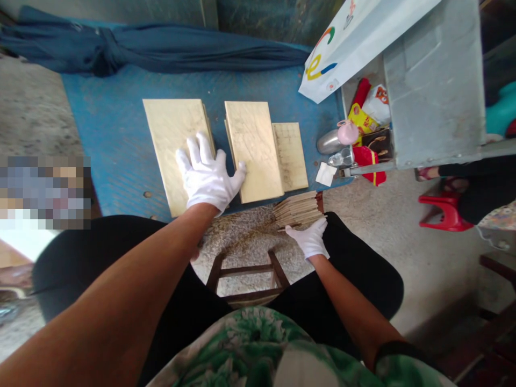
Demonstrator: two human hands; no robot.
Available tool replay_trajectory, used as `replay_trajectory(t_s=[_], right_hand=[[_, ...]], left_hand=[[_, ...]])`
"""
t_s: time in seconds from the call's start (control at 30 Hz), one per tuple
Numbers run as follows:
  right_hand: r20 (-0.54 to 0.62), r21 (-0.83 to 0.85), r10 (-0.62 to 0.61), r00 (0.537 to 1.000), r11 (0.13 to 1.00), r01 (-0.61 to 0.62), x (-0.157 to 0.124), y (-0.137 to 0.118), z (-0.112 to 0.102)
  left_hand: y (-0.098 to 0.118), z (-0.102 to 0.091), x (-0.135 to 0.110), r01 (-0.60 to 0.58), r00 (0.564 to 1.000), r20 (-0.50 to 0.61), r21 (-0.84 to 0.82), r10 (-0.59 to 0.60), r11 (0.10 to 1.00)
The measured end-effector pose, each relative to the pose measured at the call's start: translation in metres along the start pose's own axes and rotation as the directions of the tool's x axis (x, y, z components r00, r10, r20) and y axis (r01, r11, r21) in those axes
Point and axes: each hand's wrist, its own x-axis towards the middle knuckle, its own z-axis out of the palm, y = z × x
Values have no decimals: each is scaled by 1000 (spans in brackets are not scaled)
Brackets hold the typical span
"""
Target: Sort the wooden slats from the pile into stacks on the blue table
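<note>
Both my hands wear white gloves. My left hand lies flat with fingers spread on the left stack of pale yellow sheets on a blue platform. Its thumb reaches to the edge of the middle stack. A smaller stack lies to the right of that one. My right hand rests on my right knee, fingers together, touching the near edge of a fanned bundle of thin wooden-looking sheets.
A rolled dark blue cloth lies across the platform's far side. A white paper bag, a metal bottle, packets and a grey box crowd the right. A wooden stool stands between my knees; a red stool at right.
</note>
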Motion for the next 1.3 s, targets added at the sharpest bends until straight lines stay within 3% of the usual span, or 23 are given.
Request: replay_trajectory(t_s=[0.13,0.33,0.47,0.77,1.0,1.17,1.3], right_hand=[[-42,0,-56,998,998,56,1,-1,4],[3,7,-68,998,998,68,1,0,11],[-51,6,-95,994,995,96,2,2,13],[-115,50,-45,992,997,51,9,10,11],[-175,27,-114,978,992,120,5,4,-5],[-307,7,-216,927,973,229,5,1,-22],[-325,-5,-269,907,959,282,15,-9,-41]], left_hand=[[1,-1,0,8,1000,1,24,-8,1000],[4,-5,0,10,1000,27,-8,-10,1000],[5,-7,1,13,999,31,-42,-12,999],[4,-5,0,10,1000,11,31,-10,999],[4,-4,-1,7,1000,5,39,-7,999],[4,-2,-1,9,1000,3,70,-9,997],[2,0,1,10,1000,5,44,-10,999]])
